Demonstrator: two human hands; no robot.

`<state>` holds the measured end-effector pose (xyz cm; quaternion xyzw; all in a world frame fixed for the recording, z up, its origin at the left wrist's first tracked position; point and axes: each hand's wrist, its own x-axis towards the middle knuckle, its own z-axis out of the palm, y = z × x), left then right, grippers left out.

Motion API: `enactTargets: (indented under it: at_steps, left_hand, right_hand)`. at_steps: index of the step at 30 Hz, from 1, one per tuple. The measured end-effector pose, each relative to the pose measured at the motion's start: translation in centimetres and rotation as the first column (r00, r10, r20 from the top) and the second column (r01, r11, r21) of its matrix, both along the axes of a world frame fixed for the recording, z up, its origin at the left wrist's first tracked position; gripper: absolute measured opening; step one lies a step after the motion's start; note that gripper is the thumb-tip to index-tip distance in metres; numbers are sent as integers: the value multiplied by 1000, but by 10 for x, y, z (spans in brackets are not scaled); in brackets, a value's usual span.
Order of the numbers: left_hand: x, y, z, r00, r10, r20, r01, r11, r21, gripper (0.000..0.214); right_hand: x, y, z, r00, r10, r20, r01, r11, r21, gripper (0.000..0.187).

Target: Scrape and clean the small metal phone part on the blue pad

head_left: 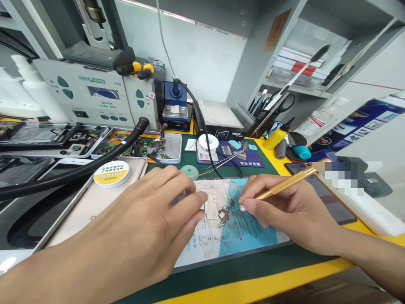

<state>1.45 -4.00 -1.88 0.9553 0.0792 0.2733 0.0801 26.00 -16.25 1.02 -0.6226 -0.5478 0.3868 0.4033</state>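
My right hand (284, 207) is closed around a slim gold-handled tool (281, 184), shaped like a pen or craft knife. The tool's working end is hidden by my fingers; a bit of something whitish shows at the fingertips. My left hand (158, 215) is curled, with thumb and fingers drawn together beside a small pale rectangular piece (212, 209). Whatever is in its pinch is hidden. Between my hands lies a small irregular circuit board (225, 214). Under all of this is a stained blue-and-white printed mat (253, 240).
At the back left stands a grey soldering station (104, 95), its black hose (117, 154) arching over trays of phone parts (171, 147). Behind the mat are a solder spool (208, 144) and tweezers (224, 160). A round labelled tin (112, 174) sits left; a phone (322, 194) lies right.
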Motion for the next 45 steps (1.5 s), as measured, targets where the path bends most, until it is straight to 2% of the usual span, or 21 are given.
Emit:
enactTargets:
  at_steps: [22,36,45]
  left_hand:
    - [0,0,0,1000,-4,-7,4,1000,-7,19]
    - [2,0,1,1000,-6,6,6,1000,-13,20]
    - [2,0,1,1000,-6,-7,6,1000,-13,21]
  right_hand:
    - [-2,1,-2,1000,19,-1,-19,1000,13,19]
    - [-4,1,2,995,35,99,-38,999,35,18]
    - [-1,0,-2,991,59,117,-67,996,62,19]
